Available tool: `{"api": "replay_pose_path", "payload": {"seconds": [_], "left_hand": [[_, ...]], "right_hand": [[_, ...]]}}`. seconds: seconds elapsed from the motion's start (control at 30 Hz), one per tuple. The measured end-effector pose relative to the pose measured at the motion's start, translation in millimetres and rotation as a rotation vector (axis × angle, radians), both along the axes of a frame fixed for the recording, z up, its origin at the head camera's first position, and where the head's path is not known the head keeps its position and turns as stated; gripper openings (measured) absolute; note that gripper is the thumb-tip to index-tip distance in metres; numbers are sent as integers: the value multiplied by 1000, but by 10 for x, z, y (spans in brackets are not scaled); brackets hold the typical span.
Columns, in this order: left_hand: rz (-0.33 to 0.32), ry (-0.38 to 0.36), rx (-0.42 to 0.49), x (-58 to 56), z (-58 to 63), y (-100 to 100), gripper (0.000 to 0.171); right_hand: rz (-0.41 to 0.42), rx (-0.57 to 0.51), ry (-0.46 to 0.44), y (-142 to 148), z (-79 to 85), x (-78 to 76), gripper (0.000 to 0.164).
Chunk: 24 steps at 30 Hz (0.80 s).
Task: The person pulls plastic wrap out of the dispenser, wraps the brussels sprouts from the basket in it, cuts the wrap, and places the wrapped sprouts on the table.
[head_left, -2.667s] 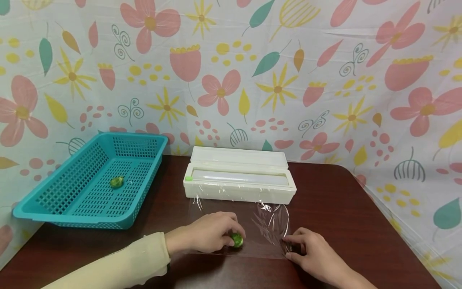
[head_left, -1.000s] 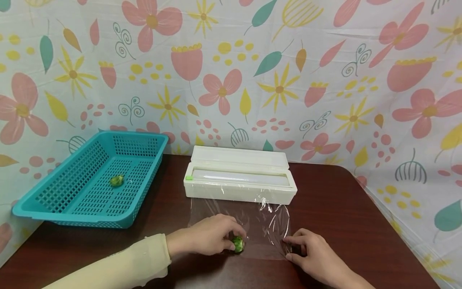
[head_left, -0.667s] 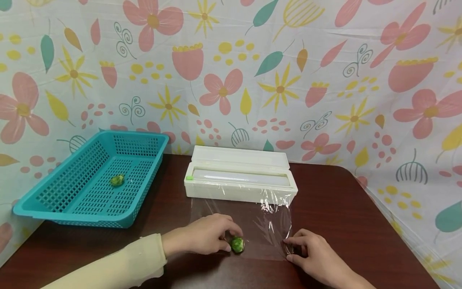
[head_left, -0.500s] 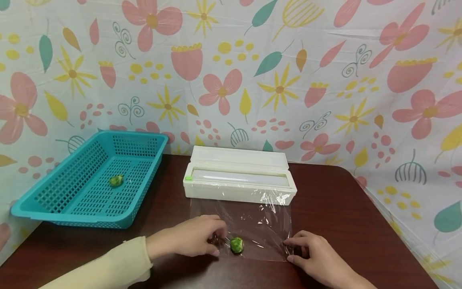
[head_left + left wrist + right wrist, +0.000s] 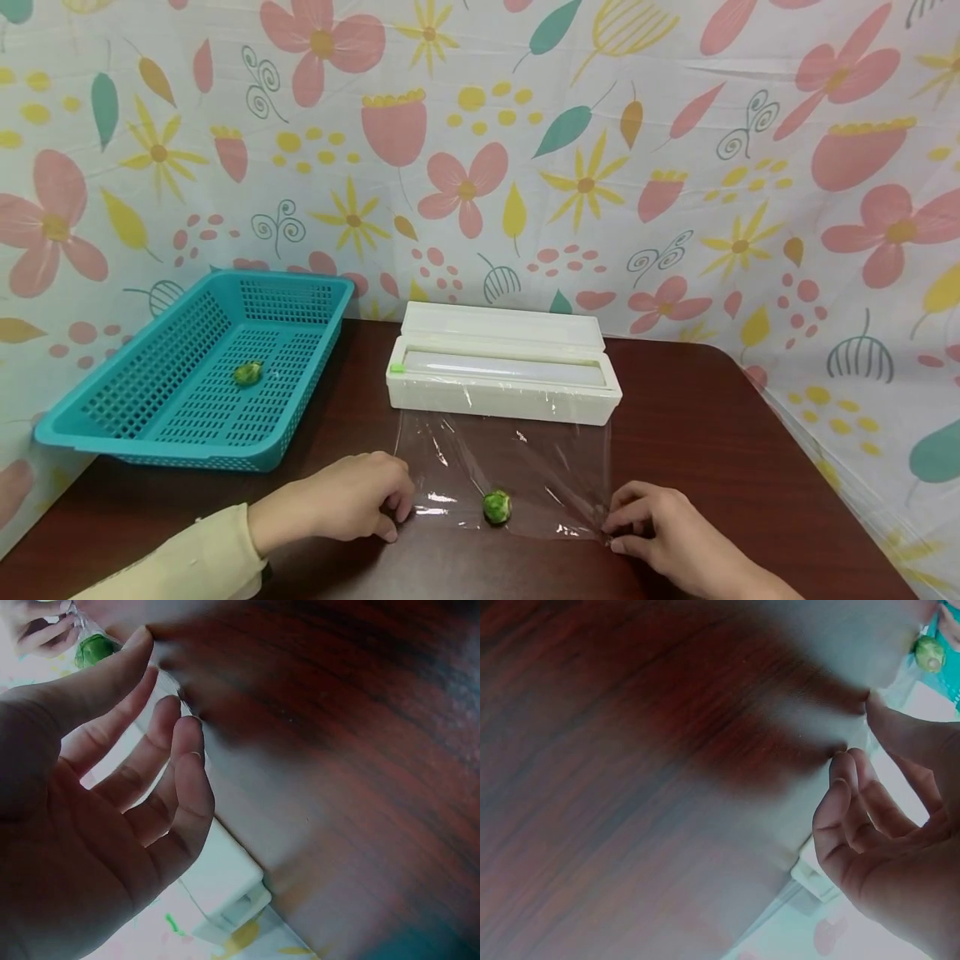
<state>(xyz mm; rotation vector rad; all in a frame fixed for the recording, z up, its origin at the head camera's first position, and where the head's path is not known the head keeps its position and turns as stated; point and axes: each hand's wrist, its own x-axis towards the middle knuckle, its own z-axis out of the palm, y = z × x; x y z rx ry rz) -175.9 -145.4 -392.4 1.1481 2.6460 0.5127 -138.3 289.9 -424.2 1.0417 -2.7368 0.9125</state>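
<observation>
A Brussels sprout (image 5: 497,507) lies near the front edge of a sheet of clear plastic wrap (image 5: 517,458) on the table. The wrap runs from a roll in a white dispenser box (image 5: 502,400), whose lid stands raised. My left hand (image 5: 352,497) is by the wrap's front left corner, fingers loosely bent, thumb apart from them in the left wrist view; whether it touches the film is unclear. At the front right corner my right hand (image 5: 667,529) pinches the film, which gathers at its fingertips. The sprout also shows beyond my right thumb in the right wrist view (image 5: 930,654).
On the left stands a teal plastic basket (image 5: 307,392) with another Brussels sprout (image 5: 247,373) in it. A green slider (image 5: 397,368) sits at the box's left end. Behind the dark wooden table (image 5: 690,417) hangs a floral sheet (image 5: 480,167).
My left hand has let go of the sprout and moved left to the wrap's edge. The sprout now rests alone on the film. My right hand has stayed at the right corner, shifting slightly.
</observation>
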Motion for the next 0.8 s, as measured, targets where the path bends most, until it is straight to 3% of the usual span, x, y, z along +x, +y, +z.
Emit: {"api": "replay_pose_path", "payload": {"seconds": [0.3,0.47,0.8], "left_hand": [[-14,-4,-10,21,-44,-19,34],[-55,12,-46,34,-61,-45,34],[-67,-6,-30,46,12,-112,32]], "right_hand": [[-2,-4,0,-10,-3,-19,27],[-30,2,-40,-5,12,-6,29],[-27,-67,10,-5,20,1,31]]}}
